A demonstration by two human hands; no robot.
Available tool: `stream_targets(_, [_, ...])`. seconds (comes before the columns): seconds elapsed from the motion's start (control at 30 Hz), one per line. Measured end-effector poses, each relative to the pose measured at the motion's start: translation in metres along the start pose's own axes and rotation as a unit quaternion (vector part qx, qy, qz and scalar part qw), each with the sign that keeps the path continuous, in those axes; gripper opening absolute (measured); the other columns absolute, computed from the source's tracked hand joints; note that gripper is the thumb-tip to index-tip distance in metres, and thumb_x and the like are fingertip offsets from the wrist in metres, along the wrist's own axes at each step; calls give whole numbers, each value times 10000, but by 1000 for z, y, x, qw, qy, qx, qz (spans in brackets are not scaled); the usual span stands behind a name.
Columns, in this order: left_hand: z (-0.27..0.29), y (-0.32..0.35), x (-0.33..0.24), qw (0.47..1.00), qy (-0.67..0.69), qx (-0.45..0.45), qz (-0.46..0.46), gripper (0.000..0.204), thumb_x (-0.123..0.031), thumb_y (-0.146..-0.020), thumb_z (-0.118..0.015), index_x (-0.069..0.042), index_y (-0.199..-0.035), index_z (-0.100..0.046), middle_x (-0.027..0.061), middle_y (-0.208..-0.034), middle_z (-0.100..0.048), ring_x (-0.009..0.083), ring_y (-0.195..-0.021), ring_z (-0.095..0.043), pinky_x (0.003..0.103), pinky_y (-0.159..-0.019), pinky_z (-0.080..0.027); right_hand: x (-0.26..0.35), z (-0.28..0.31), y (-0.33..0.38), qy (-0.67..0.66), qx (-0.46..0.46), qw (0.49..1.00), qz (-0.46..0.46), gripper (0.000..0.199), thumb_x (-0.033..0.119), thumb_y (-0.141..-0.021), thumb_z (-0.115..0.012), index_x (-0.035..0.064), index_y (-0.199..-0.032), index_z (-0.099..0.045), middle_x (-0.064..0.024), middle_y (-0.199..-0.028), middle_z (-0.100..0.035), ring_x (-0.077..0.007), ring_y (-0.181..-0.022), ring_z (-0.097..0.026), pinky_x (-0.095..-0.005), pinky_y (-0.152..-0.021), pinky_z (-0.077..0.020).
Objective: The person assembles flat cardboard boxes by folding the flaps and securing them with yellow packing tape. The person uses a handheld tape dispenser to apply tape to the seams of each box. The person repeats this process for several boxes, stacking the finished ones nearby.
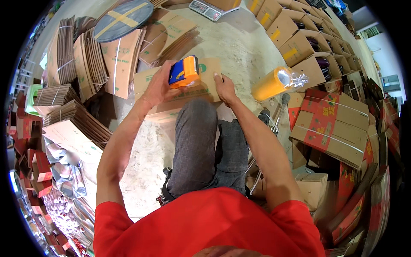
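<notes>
My left hand point(158, 87) is closed around an orange and blue tape dispenser point(185, 72), tilted above a brown cardboard box point(209, 66). That box is in front of my knees, with green print on its face. At its right edge, my right hand point(225, 89) grips the cardboard, thumb on the near face and the other fingers mostly hidden. Part of the box's left side is covered by my left hand and the dispenser. To the right of my right hand, a clear-wrapped stack of yellow tape rolls point(265, 85) lies on the floor.
Flattened cartons point(122, 60) stand in bundles at left, with a round grey lid point(124, 20) crossed by tape on them. A scale point(209, 9) sits at the far side. Open boxes of eggplants point(314, 45) fill the far right; strapped red-printed cartons point(332, 124) are nearer.
</notes>
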State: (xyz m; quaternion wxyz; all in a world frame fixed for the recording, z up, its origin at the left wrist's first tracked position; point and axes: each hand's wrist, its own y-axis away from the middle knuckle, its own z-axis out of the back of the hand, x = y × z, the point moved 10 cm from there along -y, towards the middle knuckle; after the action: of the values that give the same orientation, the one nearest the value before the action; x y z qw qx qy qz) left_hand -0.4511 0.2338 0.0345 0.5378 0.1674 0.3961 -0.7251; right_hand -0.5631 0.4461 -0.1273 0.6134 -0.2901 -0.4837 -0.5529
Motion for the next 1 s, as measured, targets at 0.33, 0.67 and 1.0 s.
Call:
stream_targets(0.33, [-4,0,37,995,75,18,64,633,-384,-854,-840,-47,-1267,-499,161,-1083,-605,317,-958,-592,411,-889,-488,120,-6,26,-12,-26,975,221,379,325,-1037,-595,-22,-897,-654,-100,-754,-621,-165,-715,-545,-333,-697,-463])
stream_targets(0.67, [-3,9,44,992,101,-3,78,639,-382,-862,-832,-36,-1279,-494,179,-1105,-602,307,-998,-602,399,-915,-492,127,-36,32,-59,96,980,165,437,358,-1044,-594,-11,-812,-609,-22,-713,-563,-101,-692,-489,-316,-621,-424])
stream_targets(1.0, [-3,6,35,991,109,-6,78,646,-390,-853,-848,-41,-1271,-500,164,-1115,-608,299,-987,-611,396,-899,-505,118,-38,22,-35,103,979,173,285,240,-1005,-598,-5,-861,-621,-31,-769,-599,-112,-731,-526,-293,-679,-453])
